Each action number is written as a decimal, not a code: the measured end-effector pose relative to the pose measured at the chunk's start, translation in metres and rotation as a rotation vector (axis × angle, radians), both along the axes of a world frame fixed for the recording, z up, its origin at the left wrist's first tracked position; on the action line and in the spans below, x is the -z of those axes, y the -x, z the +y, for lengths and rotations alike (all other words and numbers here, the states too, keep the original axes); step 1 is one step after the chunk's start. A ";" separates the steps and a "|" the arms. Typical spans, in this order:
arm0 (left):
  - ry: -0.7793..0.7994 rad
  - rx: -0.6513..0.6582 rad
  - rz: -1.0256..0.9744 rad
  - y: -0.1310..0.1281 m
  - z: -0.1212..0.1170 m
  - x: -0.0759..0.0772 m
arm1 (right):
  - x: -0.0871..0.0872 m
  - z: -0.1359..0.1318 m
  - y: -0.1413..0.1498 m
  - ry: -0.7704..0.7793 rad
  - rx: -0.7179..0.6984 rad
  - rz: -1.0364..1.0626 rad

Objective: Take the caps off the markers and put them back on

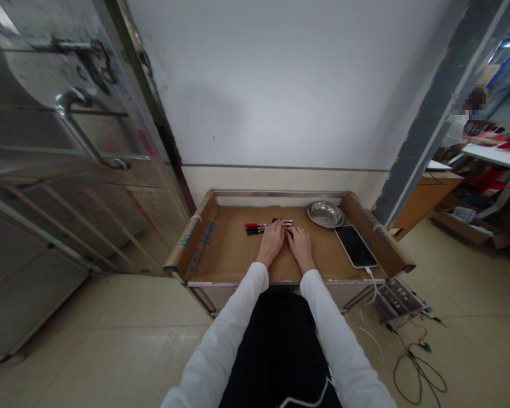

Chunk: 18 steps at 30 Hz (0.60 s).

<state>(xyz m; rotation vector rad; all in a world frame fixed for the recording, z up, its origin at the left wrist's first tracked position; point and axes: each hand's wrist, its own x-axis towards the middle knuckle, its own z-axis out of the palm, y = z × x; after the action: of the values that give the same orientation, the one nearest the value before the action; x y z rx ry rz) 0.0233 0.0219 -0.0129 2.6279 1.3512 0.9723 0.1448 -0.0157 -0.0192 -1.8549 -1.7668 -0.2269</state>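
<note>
Both my hands rest on a cardboard-lined table (221, 255), side by side near its middle. My left hand (272, 241) lies palm down with its fingers reaching over a small group of pens (257, 228), red-capped and black ones, lying in a row. My right hand (300, 245) lies flat just to the right, fingertips near a dark pen (284, 222) further back. Whether either hand pinches a pen is hidden by the fingers. Both arms wear white sleeves.
A steel bowl (325, 214) sits at the table's back right. A phone (356, 246) lies beside it, plugged into a white cable running to a power strip (397, 297) on the floor. A metal door (68, 158) stands left. A person sits far right.
</note>
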 end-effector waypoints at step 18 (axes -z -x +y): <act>0.053 0.020 0.213 0.003 -0.006 -0.005 | -0.009 -0.006 0.000 -0.095 0.147 0.065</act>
<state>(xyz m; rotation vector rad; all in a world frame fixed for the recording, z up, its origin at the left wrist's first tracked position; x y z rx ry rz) 0.0205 0.0159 -0.0077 2.7642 1.3654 0.6592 0.1448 -0.0215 -0.0103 -1.9035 -1.5507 -0.2981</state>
